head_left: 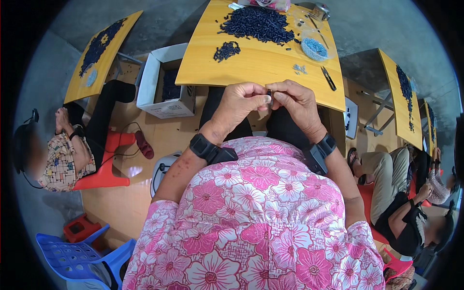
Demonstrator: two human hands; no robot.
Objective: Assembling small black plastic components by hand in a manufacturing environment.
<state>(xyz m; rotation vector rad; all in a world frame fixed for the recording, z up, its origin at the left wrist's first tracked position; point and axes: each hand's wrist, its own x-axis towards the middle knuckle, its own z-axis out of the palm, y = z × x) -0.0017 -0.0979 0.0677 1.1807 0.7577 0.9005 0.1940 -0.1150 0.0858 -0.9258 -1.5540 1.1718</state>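
Dark piece (269, 92): held up btwn the fingertips of both hands, in front of the wearer's body, lined up w/ near edge of desk (263, 67). Height above edge: can't tell. Mostly covered by fingers, so exact shape n/c.

Risks (my judgement):
1. Drop. Piece is tiny, only tips bear on it; if one thumb slid, it could shoot out. Dark trousers (210, 107) directly below, so a dark pc there would be hard to spot; floor (189, 130) likewise poss.
2. Misalignment. If L & R tips pushed at diff. angles, piece could twist or skew. Cause: fingers prob. block the wearer's view of the contact pt.
3. Mix-up. Small cluster (226, 51) sits near the big dark pile (256, 24); a sleeve or wrist brushing across could merge them. Loose silver bits (299, 69) near the snips (328, 78) could scatter too, same cause. Tub (316, 59) of blue bits might tip if knocked.

Grip: L hand (241, 98) – thumb + forefinger nearly closed, pinching piece from its L side; other fingers curled. R hand (297, 99) – thumb & forefinger tips brought together at its R side, gap v. small, pinching same pc. Force: can't tell.
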